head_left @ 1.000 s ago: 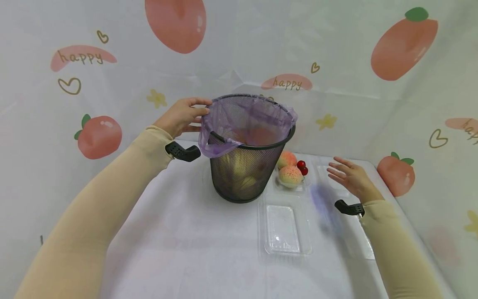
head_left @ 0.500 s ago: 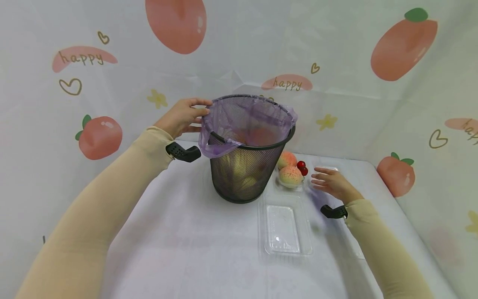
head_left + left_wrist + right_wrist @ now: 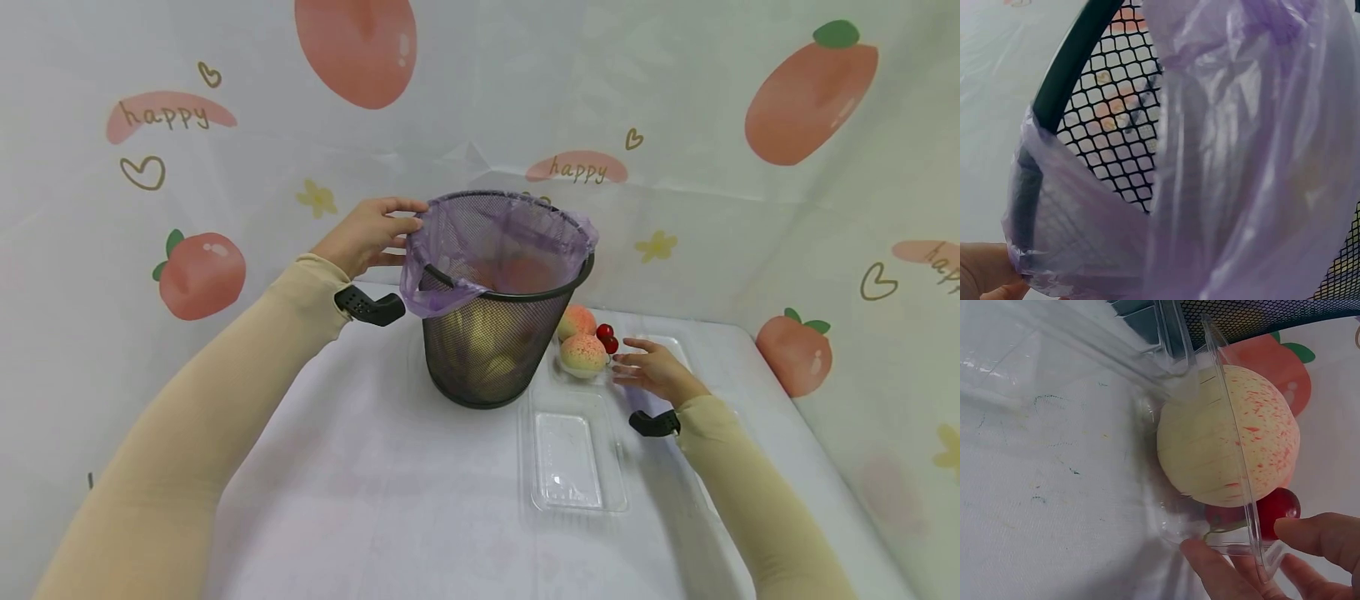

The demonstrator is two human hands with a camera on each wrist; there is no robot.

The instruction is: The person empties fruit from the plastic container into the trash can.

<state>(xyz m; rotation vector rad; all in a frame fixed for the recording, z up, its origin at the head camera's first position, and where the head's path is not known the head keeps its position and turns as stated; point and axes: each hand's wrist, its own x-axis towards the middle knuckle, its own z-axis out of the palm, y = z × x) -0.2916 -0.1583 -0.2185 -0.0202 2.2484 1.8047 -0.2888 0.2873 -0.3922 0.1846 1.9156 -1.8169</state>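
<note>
My left hand (image 3: 369, 237) touches the left rim of a black mesh wastebasket (image 3: 480, 350), its fingers fairly straight against the edge. A thin purple bag (image 3: 442, 293) lines the basket and folds over part of the rim; the left wrist view shows the bag (image 3: 1241, 162) up close beside bare mesh. My right hand (image 3: 656, 372) is at the near right of a clear plastic box holding two peaches (image 3: 583, 354) and a pair of red cherries (image 3: 606, 332). In the right wrist view, the thumb (image 3: 1319, 532) is beside a cherry (image 3: 1277, 511), with the other fingers spread around the box corner.
An open clear plastic box (image 3: 567, 454) lies on the white-covered table (image 3: 375, 500) in front of the fruit. Another clear container (image 3: 678, 350) is behind the right hand. Yellowish and reddish things show dimly inside the basket. A printed cloth (image 3: 465, 100) hangs behind.
My right hand has come down and leftward to the fruit box. The left hand and the basket stay as they were.
</note>
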